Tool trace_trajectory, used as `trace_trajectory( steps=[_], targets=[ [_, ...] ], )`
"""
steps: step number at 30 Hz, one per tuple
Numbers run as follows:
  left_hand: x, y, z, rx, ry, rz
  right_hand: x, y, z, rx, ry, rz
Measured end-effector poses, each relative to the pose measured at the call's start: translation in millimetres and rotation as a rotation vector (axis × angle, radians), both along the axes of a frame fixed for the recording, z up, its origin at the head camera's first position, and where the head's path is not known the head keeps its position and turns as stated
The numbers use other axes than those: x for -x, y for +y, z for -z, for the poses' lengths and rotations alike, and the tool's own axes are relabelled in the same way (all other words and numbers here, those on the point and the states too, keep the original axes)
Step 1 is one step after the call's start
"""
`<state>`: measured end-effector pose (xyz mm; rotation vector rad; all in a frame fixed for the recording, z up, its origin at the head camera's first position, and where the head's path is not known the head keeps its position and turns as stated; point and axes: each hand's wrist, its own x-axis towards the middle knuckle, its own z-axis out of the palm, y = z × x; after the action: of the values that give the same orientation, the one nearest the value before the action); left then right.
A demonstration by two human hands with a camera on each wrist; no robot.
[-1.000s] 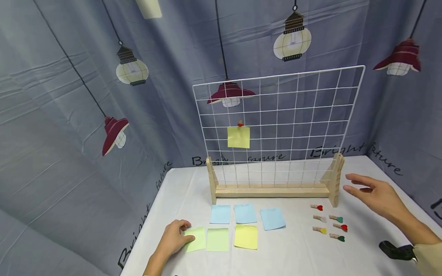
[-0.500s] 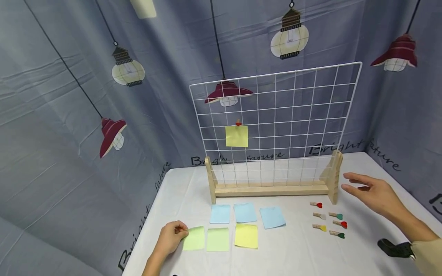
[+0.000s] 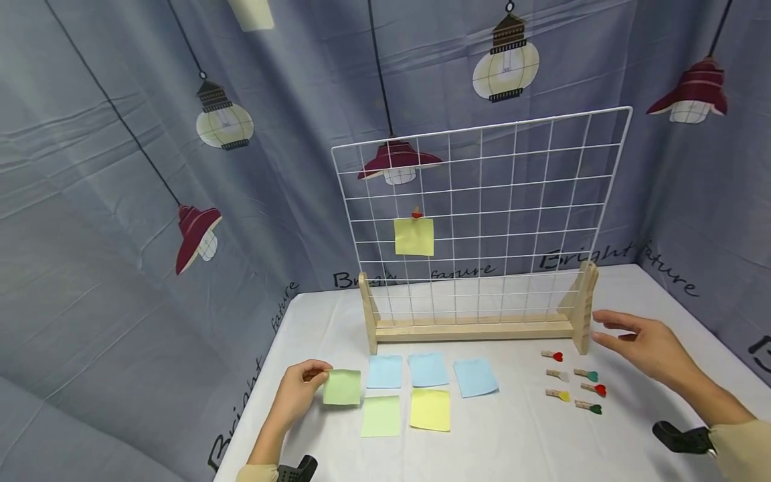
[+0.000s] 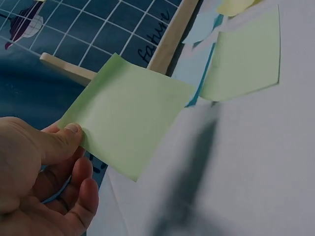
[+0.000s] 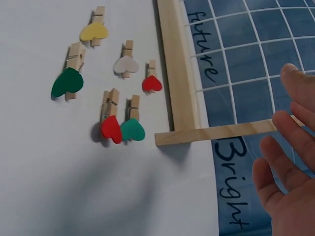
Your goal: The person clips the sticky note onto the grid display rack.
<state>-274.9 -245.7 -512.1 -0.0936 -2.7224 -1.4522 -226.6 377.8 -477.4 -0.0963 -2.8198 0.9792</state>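
Between thumb and fingers my left hand (image 3: 298,390) pinches a green sticky note (image 3: 342,387) by its left edge. In the left wrist view that note (image 4: 129,115) is raised off the table, and the thumb lies on its near corner. A second green note (image 3: 381,416) and a yellow note (image 3: 430,410) lie to its right, with three blue notes (image 3: 428,369) behind. My right hand (image 3: 653,345) hovers beside the rack's right foot, fingers apart and holding nothing. Several small wooden clothespins with coloured hearts (image 5: 112,129) lie on the table near it.
A white wire grid (image 3: 482,221) stands upright in a wooden base (image 3: 476,331) at the back of the white table (image 3: 512,442). One yellow note (image 3: 413,237) hangs there from a red heart clothespin (image 3: 417,213). A patterned curtain (image 3: 289,201) surrounds the table.
My left hand has taken hold of the left green note's edge and lifted it off the table. My right hand has shifted slightly down and stays without anything in it.
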Motion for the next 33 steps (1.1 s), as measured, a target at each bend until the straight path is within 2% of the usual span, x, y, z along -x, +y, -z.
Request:
trace_trajectory(
  steps=[5,10,14,26,33],
  targets=[
    [5.5,16,-12.8,-0.067,0.019,0.017,0.2,0,7.1,0.0,-0.006,-0.018],
    [12.1,34,-23.6,-0.071,0.061,0.043,-0.5,0,15.5,0.008,-0.038,-0.026],
    [15.2,46,-29.9,-0.075,0.058,0.053,-1.4,0,22.2,0.009,-0.048,-0.026],
    [21.1,70,-41.9,-0.144,0.067,0.065,-4.5,1,35.8,-0.006,-0.107,-0.03],
    [25.0,83,-44.8,-0.124,0.112,0.095,-4.1,1,48.3,-0.026,-0.124,-0.02]
  ],
)
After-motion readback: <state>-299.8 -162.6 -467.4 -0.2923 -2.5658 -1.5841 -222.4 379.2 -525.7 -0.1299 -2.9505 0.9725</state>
